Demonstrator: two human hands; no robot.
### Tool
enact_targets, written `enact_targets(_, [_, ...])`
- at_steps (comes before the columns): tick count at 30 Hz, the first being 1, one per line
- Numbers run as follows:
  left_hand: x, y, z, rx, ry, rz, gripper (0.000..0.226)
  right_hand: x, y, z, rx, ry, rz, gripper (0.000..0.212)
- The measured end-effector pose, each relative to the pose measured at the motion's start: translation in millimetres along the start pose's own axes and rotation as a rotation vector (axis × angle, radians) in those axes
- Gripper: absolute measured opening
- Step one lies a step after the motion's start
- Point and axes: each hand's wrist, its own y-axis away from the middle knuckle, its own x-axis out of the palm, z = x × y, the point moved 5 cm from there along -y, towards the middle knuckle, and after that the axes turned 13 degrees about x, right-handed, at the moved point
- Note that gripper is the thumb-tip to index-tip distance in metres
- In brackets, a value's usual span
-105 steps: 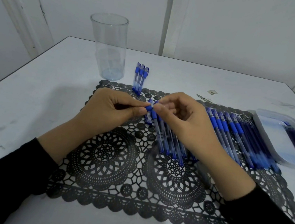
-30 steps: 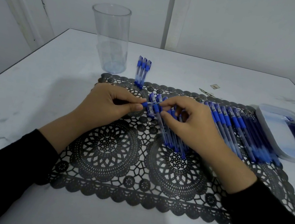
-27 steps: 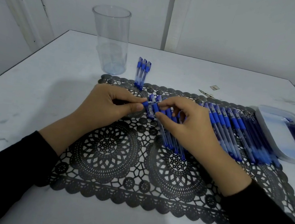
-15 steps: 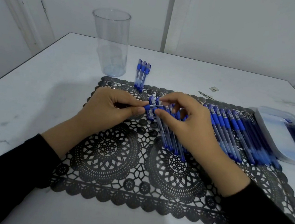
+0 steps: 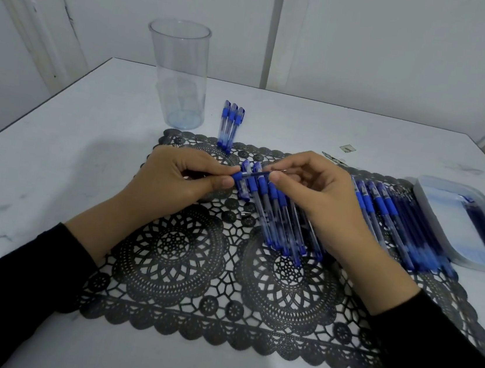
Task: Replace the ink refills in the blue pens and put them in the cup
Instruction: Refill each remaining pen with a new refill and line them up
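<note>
Pen [image 5: 240, 176]: held level just above the mat [image 5: 171, 254], between both hands.
Left hand [image 5: 180, 180]: fingers pinch the pen's blue grip end.
Right hand [image 5: 315, 199]: fingers pinch the thin refill [image 5: 262, 173].
Handling: we judge both light and stiff; the refill is slim and easily bent, so we'd pull straight.
Hold: the blue grip looks least slippery to us.
Cup [image 5: 176, 78]: upright on the table [image 5: 54, 160], well apart.

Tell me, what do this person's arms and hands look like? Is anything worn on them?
The left hand and right hand are bare: no gloves, rings or watch show. The left sleeve and right sleeve are long, plain black, with no markings, and end partway along the forearms.
</note>
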Motion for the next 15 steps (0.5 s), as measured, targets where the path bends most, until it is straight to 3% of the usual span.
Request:
enact_targets(9, [0, 0, -1, -0.002, 0.022, -0.086, 0.029, -6, 0, -1, 0.153, -0.481, -0.028, 0.022])
enact_targets(15, [2, 1, -2, -0.016, 0.033, -0.081, 0.027, -15, 1, -5, 0.219, -0.699, -0.093, 0.016])
